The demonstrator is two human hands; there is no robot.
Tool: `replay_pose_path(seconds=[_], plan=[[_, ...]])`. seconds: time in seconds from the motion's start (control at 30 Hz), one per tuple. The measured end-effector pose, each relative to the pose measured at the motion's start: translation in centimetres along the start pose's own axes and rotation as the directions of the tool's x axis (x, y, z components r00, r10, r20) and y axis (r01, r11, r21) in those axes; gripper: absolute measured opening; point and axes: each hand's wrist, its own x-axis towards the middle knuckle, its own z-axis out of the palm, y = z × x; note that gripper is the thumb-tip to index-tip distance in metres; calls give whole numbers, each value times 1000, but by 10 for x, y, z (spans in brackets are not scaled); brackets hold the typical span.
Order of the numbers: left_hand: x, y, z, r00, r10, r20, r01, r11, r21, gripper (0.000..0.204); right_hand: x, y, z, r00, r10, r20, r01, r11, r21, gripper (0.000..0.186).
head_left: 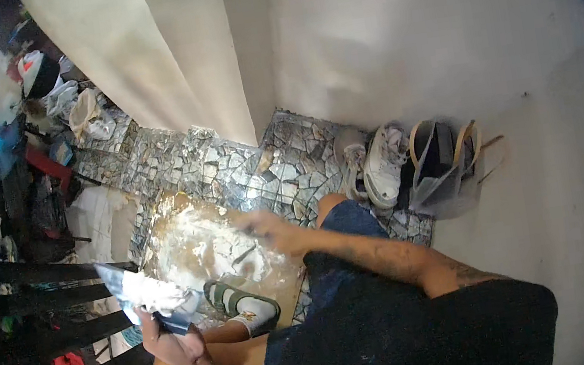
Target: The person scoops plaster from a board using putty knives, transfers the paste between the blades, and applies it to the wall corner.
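Observation:
My left hand (173, 344) grips a wide, flat, shiny bluish plate (118, 284) from below. A heap of white paste, like putty (161, 293), covers the top of it. My right hand (269, 231) reaches over a board (191, 262) on the floor that is smeared with the same white paste. Motion blurs its fingers, so what they hold, if anything, cannot be made out. A small dark streak (242, 255) shows on the paste just below that hand. My foot in a green sandal (241, 299) rests on the board's near edge.
White shoes (384, 169) and a clear bag with tan handles (441, 168) stand along the right wall (500, 61). A pale wall corner (246, 76) juts in ahead. Dark slats (65, 333) and piled household items (49, 173) fill the left side. The floor is stone-patterned (229, 165).

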Motion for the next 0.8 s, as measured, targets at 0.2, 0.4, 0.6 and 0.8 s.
replay_pose_path(seconds=[0.2,0.4,0.6,0.8], plan=[[10,6,-14,999,46,10,-46,998,-35,34,9,177,-124,303,813,-497,-575,572,586,26],[10,10,-35,974,121,-194,-92,984,153,34,62,240,-193,985,40,-171,-132,813,-568,45],[18,9,-23,966,29,-255,-20,999,35,30,99,256,-308,979,158,-126,-174,977,-123,33],[4,22,-29,915,118,-386,-97,992,74,30,157,207,-195,998,50,38,-8,699,-715,16]])
